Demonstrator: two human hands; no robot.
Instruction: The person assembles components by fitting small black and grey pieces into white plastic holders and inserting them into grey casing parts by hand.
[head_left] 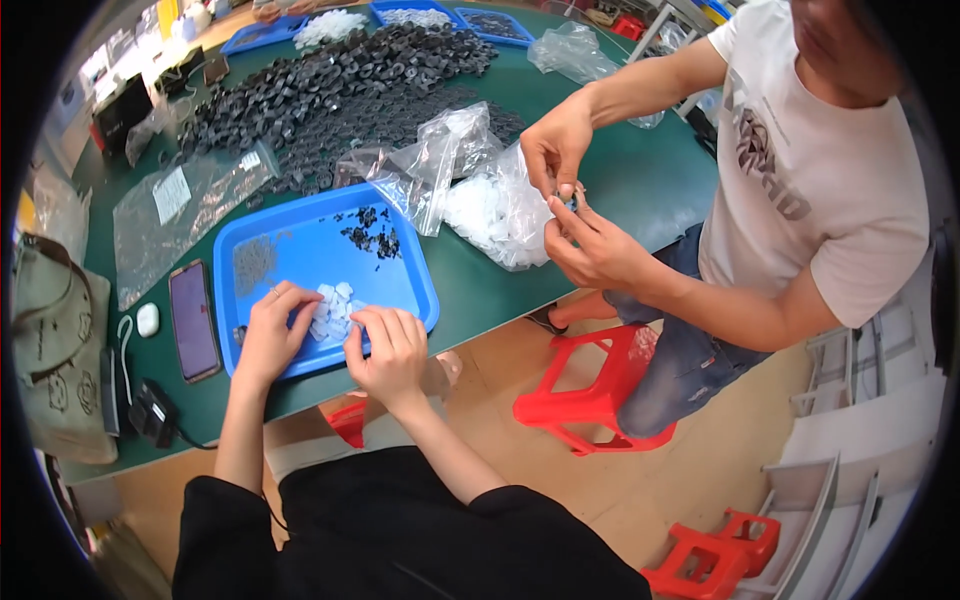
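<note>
A blue tray (425,290) lies before me on the green table. Inside it are a heap of small white plastic pieces (333,312), a patch of thin grey pins (255,260) and scattered tiny black parts (372,235). My left hand (275,328) is at the left of the white heap, thumb and forefinger apart, fingertips against the pieces. At the heap's right side my right hand (390,350) has its fingers curled toward the thumb; whatever is between them is hidden. A dark small part (240,335) sits by the tray's left wall.
A big mound of black parts (330,90) covers the table's far side. Clear bags, one with white pieces (495,215), lie right of the tray. A phone (194,320) and earbud case (148,319) are at left. A co-worker's hands (575,200) hold something small above a red stool (600,385).
</note>
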